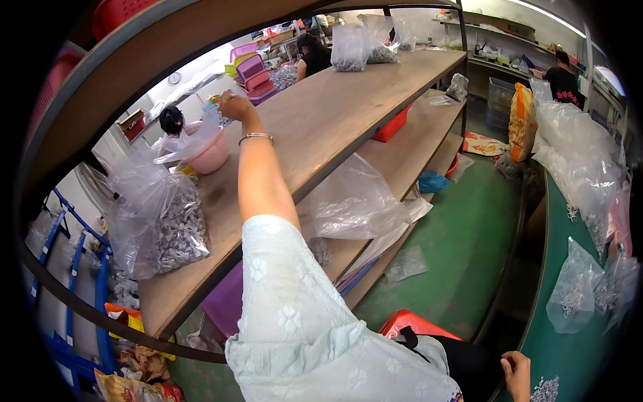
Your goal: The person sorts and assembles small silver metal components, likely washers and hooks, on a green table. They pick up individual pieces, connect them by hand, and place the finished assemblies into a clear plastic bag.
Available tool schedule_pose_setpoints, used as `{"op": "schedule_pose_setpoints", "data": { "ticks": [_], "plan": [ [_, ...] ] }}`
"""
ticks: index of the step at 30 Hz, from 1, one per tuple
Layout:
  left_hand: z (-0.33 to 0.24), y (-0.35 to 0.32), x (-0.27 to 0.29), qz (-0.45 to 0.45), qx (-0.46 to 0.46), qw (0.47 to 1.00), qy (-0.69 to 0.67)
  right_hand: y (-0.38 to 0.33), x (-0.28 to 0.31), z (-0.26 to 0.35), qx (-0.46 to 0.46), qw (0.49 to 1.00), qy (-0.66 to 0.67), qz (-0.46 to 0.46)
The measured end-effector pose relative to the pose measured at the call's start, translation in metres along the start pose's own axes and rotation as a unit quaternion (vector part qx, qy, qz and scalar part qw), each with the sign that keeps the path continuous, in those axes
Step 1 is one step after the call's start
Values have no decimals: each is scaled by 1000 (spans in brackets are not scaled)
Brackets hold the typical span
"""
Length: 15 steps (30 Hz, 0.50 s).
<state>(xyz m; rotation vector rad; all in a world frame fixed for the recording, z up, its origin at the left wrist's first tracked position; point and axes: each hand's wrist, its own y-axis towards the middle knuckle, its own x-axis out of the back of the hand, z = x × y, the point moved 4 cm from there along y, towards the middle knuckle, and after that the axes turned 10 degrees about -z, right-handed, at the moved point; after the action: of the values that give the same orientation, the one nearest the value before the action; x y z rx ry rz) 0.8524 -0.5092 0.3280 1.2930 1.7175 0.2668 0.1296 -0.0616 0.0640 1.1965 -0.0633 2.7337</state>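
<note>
My left arm, with a bangle at the wrist, stretches over the wooden shelf. My left hand (238, 107) is closed on the edge of a clear plastic bag (211, 120), above a pink basket (209, 151). Nearer on the same shelf stands a large clear bag of small grey parts (179, 231). At the lower right, my right hand (516, 374) hangs by the edge of the green table (536, 342), its fingers loosely bent and apart, with nothing visible in them. Beside it lies a small pile of grey parts (546, 388).
More bags of parts (349, 50) stand at the shelf's far end. Clear bags (575, 288) lie on the green table. A red stool (408, 323) is beside me. Stacked purple and yellow baskets (253, 77) stand behind the shelf. Other people (313, 59) sit farther off.
</note>
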Motion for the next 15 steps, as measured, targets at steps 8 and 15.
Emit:
{"op": "schedule_pose_setpoints", "data": {
  "ticks": [8, 15],
  "plan": [
    [-52, -3, 66, -55, 201, 977, 34, -11, -4, -7, -1, 1000, -4, 3],
    [-13, -20, 51, 112, 197, 938, 261, -16, -3, -8, -4, 1000, 2, -8]
  ]
}}
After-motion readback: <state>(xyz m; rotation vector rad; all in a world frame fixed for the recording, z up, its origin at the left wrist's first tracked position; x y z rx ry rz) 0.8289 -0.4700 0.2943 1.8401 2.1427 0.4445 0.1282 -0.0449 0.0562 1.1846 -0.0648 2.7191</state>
